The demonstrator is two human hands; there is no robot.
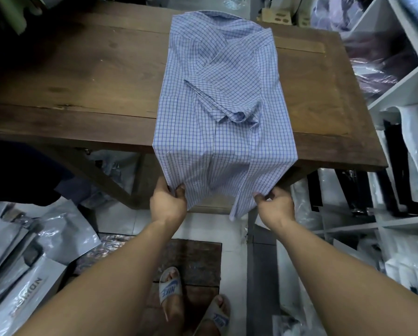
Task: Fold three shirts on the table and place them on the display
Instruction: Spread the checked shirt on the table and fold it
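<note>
A blue checked short-sleeved shirt (217, 93) lies lengthwise on the dark wooden table (81, 76), collar at the far end, both sides folded inward with one sleeve lying across the middle. Its lower part hangs over the near table edge. My left hand (168, 198) pinches the left corner of the hem below the edge. My right hand (275, 202) pinches the right corner of the hem. Only this one shirt is in view.
White shelving (397, 76) with bagged garments stands along the right. Plastic-wrapped packages (28, 251) lie on the floor at the left. More bagged stock is piled under and right of the table. My sandalled feet (171, 289) stand on a dark mat.
</note>
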